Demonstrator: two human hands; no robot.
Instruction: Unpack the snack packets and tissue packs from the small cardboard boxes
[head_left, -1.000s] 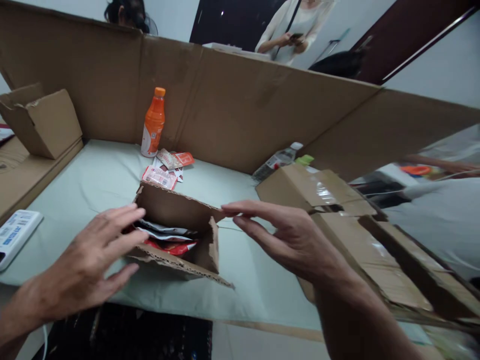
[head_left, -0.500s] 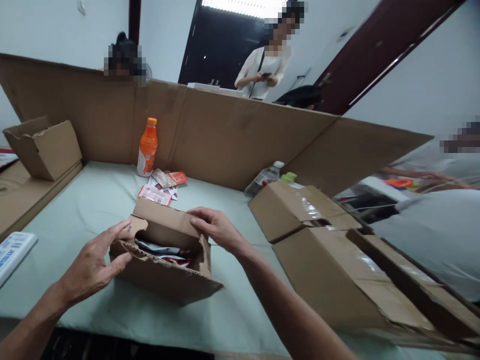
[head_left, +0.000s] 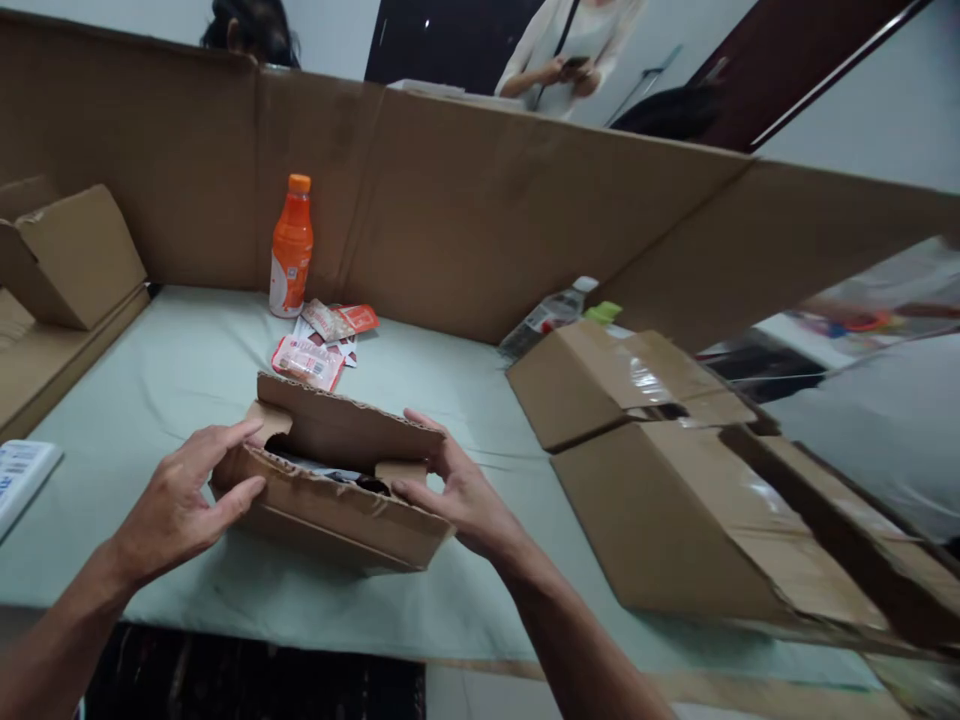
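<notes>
A small cardboard box [head_left: 330, 515] sits on the pale green cloth, its long flaps upright and its short end flaps folded partly inward. Inside it, dark and silvery packets [head_left: 334, 470] show through the narrowed opening, mostly hidden. My left hand [head_left: 191, 495] holds the left end, fingers on the short flap and thumb on the near wall. On the right end, my right hand [head_left: 469, 490] grips the box, its thumb on the inward-bent flap and its fingers behind the far flap. Just beyond the box lie several flat snack packets [head_left: 311, 360].
An orange bottle [head_left: 291, 250] stands behind the packets, against a tall cardboard partition [head_left: 480, 210]. Larger cardboard boxes [head_left: 660, 520] and a clear bottle [head_left: 551, 315] are on the right. An open box [head_left: 82, 255] sits at left, near a white device [head_left: 26, 480]. People are beyond the partition.
My right hand has moved from the far flap to the box's right end, and the right short flap is now bent inward. The long flaps stand closer together. The view has tilted down.
</notes>
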